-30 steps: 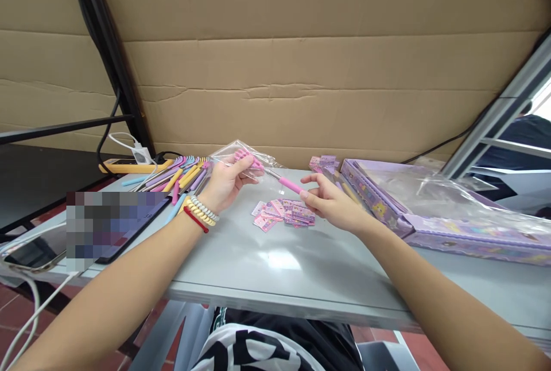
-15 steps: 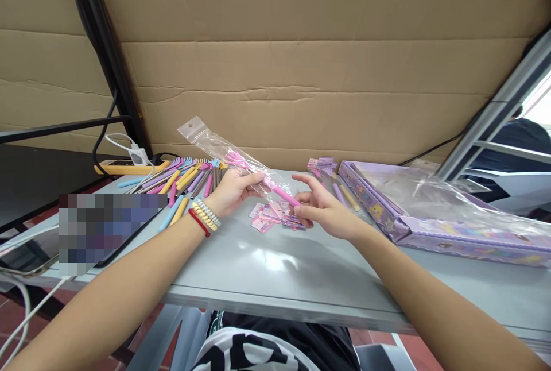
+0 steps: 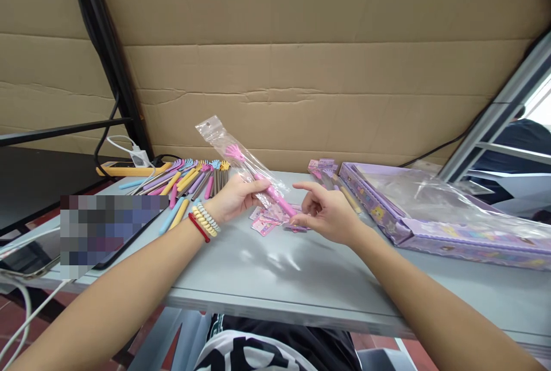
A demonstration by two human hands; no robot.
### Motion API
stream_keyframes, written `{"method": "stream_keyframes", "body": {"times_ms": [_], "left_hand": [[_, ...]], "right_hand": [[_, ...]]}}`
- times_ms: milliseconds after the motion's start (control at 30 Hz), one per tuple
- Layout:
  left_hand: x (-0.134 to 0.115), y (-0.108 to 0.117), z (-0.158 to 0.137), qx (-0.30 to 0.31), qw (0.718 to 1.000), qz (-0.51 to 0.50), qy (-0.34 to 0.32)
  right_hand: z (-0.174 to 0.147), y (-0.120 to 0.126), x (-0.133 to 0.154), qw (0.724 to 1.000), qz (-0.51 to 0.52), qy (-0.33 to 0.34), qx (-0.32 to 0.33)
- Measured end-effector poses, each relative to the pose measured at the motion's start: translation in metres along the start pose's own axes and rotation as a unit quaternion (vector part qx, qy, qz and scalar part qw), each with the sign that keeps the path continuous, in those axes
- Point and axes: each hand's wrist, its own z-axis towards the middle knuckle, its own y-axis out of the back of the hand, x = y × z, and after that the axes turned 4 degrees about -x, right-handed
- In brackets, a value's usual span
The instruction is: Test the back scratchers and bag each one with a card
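Observation:
My left hand (image 3: 237,197) is closed around a pink back scratcher (image 3: 280,200) whose hand-shaped head lies inside a clear plastic sleeve (image 3: 215,131). The sleeve slants up to the left, and the handle end points down to the right. My right hand (image 3: 325,210) is at that lower end, its thumb tip against or very close to it. Its index finger stretches out apart from the handle, while the other fingers curl loosely. Beneath the handle lie several small pink printed cards (image 3: 263,225) on the grey table (image 3: 258,273).
Many coloured back scratchers (image 3: 185,178) lie on the left beside a tablet-like device (image 3: 129,233). A few scratchers with cards (image 3: 322,167) lie by a purple display box (image 3: 400,227) with clear plastic on the right. Cardboard (image 3: 275,66) stands behind.
The scratcher and sleeve have shifted right and slightly down, tilting more steeply. The pink head shows more clearly above my left hand. My right thumb and index finger are farther apart from the handle.

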Motion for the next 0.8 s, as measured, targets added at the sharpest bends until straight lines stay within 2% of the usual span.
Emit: {"method": "stream_keyframes", "body": {"times_ms": [200,333,467,667,800], "left_hand": [[0.005,-0.012,-0.005,0.063,0.996,0.03,0.046],[0.005,-0.013,-0.006,0.071,0.995,0.037,0.056],[0.007,-0.011,-0.005,0.071,0.996,0.031,0.052],[0.013,-0.008,-0.005,0.115,0.988,0.065,0.075],[0.013,-0.01,-0.006,0.146,0.979,0.093,0.11]], "right_hand": [[0.0,-0.002,0.004,0.999,-0.025,0.042,-0.009],[-0.001,0.0,0.005,0.994,-0.007,0.105,-0.003],[-0.002,0.0,0.004,0.992,-0.006,0.127,0.008],[-0.002,-0.003,0.003,0.984,-0.093,0.152,-0.024],[-0.002,-0.006,0.007,0.974,-0.121,0.19,-0.013]]}}
